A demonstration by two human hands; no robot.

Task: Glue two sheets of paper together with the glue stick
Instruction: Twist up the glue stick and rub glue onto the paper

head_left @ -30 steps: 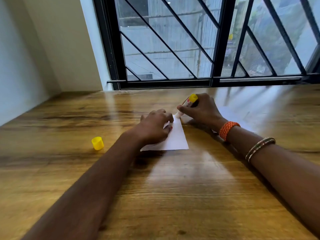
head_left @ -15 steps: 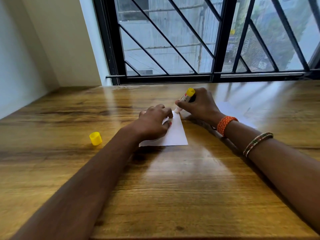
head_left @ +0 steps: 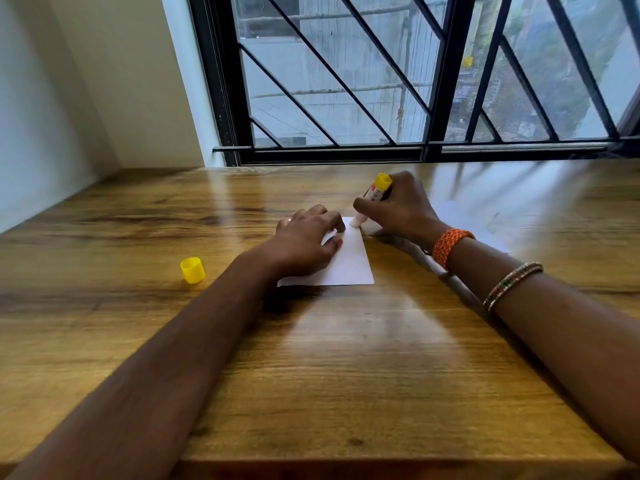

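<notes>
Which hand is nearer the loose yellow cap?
Left. The left hand presses the paper just right of the cap; the right hand, gripping the glue stick, is farther right.

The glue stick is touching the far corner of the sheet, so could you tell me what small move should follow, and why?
Probably draw the glue stick toward the person along the right edge of the white sheet. Its tip sits only at the far corner, the left hand already presses the sheet flat, and the rest of that edge looks bare.
</notes>
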